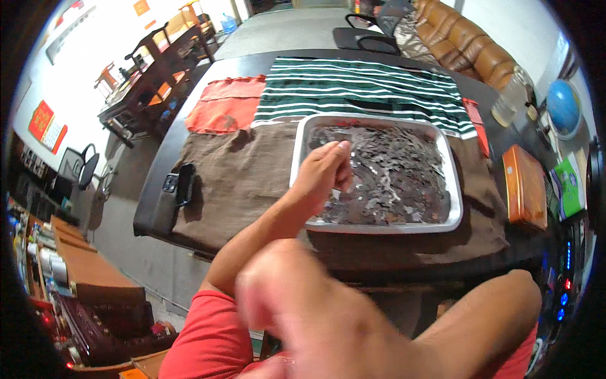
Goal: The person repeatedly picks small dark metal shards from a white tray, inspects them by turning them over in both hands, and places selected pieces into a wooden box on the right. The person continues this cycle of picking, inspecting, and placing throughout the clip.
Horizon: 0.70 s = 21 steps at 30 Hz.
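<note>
My left hand (331, 166) reaches over the left side of a white plastic tray (454, 199), its fingers curled and its thumb uppermost. A small dark patch shows at the thumb tip; whether it is a piece pinched there or part of the tray's contents is unclear. Thin, dark grey-brown flakes (393, 175), some shiny, fill the tray. Close to the camera and blurred, my right hand (284, 289) is bent over, above my lap and apart from the tray. Its fingertips are smeared, so anything in them cannot be made out.
Under the tray lie a brown cloth (236, 175), a green-and-white striped cloth (360, 85) and a red cloth (227, 102) on a dark table (154, 203). A smartphone (170, 183) and a black case (185, 184) sit left. An orange box (524, 187) and a plastic jug (509, 102) stand right.
</note>
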### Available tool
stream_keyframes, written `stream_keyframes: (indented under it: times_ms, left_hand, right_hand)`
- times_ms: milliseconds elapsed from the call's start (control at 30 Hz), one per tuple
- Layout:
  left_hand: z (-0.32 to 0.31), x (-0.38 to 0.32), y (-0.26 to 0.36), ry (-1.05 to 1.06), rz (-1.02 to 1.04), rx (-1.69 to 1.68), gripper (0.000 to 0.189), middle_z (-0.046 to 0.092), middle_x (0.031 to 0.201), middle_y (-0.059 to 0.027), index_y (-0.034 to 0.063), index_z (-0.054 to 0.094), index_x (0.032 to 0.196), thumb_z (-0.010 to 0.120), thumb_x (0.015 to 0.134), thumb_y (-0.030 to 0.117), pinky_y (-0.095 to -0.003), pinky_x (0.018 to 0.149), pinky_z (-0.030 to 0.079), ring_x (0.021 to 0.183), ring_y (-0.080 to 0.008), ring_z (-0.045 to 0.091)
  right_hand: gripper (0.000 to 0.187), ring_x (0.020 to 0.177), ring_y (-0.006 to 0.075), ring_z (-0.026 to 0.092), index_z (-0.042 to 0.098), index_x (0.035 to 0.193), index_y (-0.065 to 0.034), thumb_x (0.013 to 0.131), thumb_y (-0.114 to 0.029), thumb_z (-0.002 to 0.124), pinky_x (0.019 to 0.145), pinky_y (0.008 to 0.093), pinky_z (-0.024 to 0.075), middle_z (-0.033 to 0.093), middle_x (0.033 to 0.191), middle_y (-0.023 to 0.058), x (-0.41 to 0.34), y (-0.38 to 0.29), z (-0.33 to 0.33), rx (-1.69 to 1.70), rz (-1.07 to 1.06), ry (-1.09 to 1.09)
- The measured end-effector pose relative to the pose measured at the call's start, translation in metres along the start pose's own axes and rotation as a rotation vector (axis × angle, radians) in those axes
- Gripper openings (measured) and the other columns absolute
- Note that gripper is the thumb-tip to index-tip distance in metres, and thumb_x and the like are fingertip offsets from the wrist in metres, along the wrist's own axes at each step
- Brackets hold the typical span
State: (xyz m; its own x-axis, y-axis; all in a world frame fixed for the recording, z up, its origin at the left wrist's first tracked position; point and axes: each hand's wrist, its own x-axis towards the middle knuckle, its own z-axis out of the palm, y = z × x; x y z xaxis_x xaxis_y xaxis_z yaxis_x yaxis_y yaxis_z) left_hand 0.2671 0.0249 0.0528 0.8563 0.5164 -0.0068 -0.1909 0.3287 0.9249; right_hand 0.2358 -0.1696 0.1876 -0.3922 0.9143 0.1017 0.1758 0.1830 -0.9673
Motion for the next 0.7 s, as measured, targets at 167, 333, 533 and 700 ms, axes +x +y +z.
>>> stream_keyframes:
  times_ms: [167,333,533,700]
  left_hand:
    - [-0.001,0.002,-0.001,-0.013,-0.022,-0.012,0.031,0.040,0.067,-0.0002,0.0095,0.051,0.085,0.054,0.108,0.030,-0.0308,0.057,0.041,0.059,-0.0137,0.045]
    - [0.001,0.001,-0.003,-0.062,-0.003,0.027,0.035,0.044,0.066,-0.0026,0.0079,0.050,0.083,0.050,0.109,0.031,-0.0300,0.055,0.041,0.058,-0.0153,0.047]
    - [0.008,-0.008,-0.006,-0.318,-0.051,0.133,0.034,0.052,0.069,-0.0015,0.0070,0.055,0.088,0.046,0.111,0.029,-0.0285,0.057,0.042,0.061,-0.0126,0.052]
    - [0.014,-0.011,-0.011,-0.395,-0.128,0.130,0.036,0.049,0.068,0.0014,0.0073,0.053,0.087,0.047,0.112,0.033,-0.0278,0.056,0.041,0.061,-0.0091,0.048]
  right_hand:
    - [0.026,0.068,0.0092,0.043,0.044,0.096,-0.0100,0.080,-0.002,0.062,0.062,0.0240,0.0380,0.047,0.084,0.0009,-0.003,0.001,0.002,-0.007,-0.018,0.001]
    - [0.026,0.068,0.0094,0.043,0.044,0.095,-0.0099,0.079,-0.002,0.063,0.063,0.0238,0.0385,0.047,0.083,0.0007,-0.035,-0.002,-0.012,0.046,-0.004,0.215]
    - [0.007,0.067,0.0033,0.041,0.050,0.099,-0.0087,0.099,-0.012,0.056,0.059,0.0214,0.0367,0.046,0.077,-0.0040,-0.049,0.097,-0.116,0.201,0.059,1.005]
    - [0.029,0.061,0.0031,0.043,0.058,0.097,-0.0076,0.107,-0.034,0.054,0.053,0.0202,0.0349,0.051,0.073,-0.0047,-0.046,0.163,-0.145,0.037,0.158,0.958]
